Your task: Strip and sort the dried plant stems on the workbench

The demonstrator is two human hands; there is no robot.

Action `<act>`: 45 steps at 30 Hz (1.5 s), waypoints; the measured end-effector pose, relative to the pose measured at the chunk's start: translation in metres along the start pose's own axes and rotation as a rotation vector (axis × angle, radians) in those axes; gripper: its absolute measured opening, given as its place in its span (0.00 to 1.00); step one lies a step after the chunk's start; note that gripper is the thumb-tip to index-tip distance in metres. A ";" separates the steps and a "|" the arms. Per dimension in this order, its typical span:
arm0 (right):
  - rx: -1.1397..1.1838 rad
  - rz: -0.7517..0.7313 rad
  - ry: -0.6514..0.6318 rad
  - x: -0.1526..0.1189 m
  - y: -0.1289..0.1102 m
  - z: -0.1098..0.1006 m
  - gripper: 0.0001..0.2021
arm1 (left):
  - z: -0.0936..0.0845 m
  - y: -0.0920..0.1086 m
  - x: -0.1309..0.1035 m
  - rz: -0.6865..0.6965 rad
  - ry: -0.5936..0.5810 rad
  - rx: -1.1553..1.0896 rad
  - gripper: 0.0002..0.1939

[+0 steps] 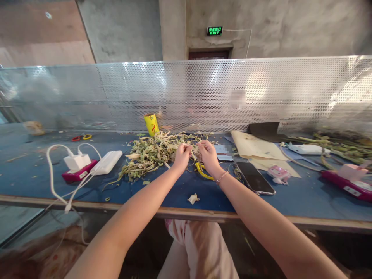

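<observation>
My left hand (183,155) is closed, its fingers pinched at the right side of a heap of dried plant strips (151,153). Close beside it on the right, my right hand (207,153) is also closed, fingertips together, with a bracelet at the wrist. A pale thin bit shows between the two hands, but what each pinch holds is too small to make out. A yellow curved handle (204,173) lies on the blue table under my right hand.
A yellow cup (151,124) stands behind the heap. White chargers (77,162) and a power bank (108,162) lie left. Right are a phone (254,177), cardboard (255,145), a pink case (278,174) and a power strip (348,186). A perforated metal panel (128,97) stands behind.
</observation>
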State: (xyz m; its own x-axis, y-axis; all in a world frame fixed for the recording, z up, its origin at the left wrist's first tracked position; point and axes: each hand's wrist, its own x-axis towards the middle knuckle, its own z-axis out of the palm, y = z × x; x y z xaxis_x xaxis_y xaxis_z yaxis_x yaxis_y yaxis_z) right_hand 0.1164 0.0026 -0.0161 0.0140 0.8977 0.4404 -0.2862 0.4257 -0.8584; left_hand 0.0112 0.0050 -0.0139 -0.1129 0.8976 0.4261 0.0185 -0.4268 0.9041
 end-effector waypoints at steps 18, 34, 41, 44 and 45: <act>0.102 0.035 0.200 0.002 -0.001 -0.003 0.13 | 0.002 0.018 -0.012 0.192 -0.123 0.194 0.08; 0.069 0.020 0.066 -0.003 -0.012 0.005 0.12 | -0.006 0.007 0.001 0.130 0.140 0.224 0.07; 0.042 0.011 0.018 -0.005 -0.015 0.007 0.12 | -0.005 0.001 0.005 0.015 0.188 0.146 0.08; 0.040 0.018 0.038 -0.002 -0.013 0.004 0.12 | -0.005 0.006 0.002 0.064 0.177 0.171 0.08; 0.050 0.024 0.061 0.000 -0.012 0.002 0.13 | -0.005 0.008 0.000 0.107 0.158 0.191 0.07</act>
State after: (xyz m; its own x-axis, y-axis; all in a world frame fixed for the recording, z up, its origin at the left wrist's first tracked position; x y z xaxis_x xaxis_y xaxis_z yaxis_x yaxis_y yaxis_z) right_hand 0.1181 -0.0032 -0.0054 0.0647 0.9134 0.4019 -0.3346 0.3993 -0.8536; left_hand 0.0067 0.0008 -0.0064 -0.2537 0.8138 0.5228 0.2238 -0.4765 0.8502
